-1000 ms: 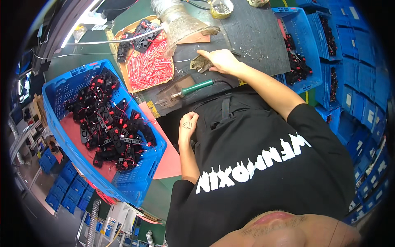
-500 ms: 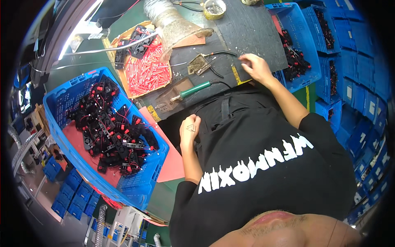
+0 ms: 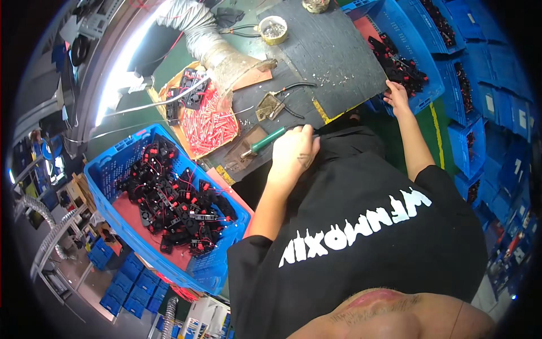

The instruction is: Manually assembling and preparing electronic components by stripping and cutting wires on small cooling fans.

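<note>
Dark surface (image 3: 344, 68): left hand (image 3: 292, 152) comes up beside the soldering iron (image 3: 268, 139), fingers curled, grip unclear; right hand (image 3: 398, 99) shifts well right of it, fingers apart.

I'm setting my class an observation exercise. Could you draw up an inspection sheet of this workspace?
Surface: dark mat, with pale scraps scattered on it.
Job's things: soldering iron lying near the mat's front edge; black fans heaped in the left crate; red pieces heaped beyond it.
Clutter: pliers by a small dish; tub of metal bits.
Hands: left hand by the iron's handle, grip hidden; right hand at the mat's right edge, nothing seen in it.
Cables: pale cable reaching over toward the red pieces.
Surroundings: duct behind; stacked blue crates at right.
</note>
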`<state>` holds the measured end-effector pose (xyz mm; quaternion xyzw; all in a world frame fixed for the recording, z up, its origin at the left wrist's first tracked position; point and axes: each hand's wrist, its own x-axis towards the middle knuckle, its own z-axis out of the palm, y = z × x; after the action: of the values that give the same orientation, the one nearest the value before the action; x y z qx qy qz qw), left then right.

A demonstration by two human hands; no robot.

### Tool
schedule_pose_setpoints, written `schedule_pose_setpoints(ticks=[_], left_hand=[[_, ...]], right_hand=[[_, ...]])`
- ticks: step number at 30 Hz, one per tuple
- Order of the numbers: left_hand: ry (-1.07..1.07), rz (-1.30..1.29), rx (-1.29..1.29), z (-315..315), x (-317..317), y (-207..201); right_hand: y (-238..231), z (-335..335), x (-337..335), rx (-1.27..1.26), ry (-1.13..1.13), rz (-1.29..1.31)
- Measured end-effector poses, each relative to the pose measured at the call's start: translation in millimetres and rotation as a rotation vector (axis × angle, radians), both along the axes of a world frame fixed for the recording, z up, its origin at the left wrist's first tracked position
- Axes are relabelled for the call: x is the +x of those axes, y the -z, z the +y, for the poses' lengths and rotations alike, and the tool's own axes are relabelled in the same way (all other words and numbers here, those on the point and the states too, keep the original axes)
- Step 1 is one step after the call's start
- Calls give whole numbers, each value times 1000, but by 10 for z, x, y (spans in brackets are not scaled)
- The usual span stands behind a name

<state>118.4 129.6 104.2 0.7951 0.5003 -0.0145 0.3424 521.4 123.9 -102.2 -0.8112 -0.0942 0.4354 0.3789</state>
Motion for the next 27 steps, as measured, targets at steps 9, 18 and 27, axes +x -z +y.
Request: schedule_pose_setpoints(ticks=[9,18,27], left_hand=[[205,30,-134,191,796,511],[180,138,-48,234,963,948],[214,231,-93,184,855,1059]], right_hand=[[-199,-51,-257,79,154,74],[-339,-31,-310,226,83,343],[-312,-111,-622,192,13,464]])
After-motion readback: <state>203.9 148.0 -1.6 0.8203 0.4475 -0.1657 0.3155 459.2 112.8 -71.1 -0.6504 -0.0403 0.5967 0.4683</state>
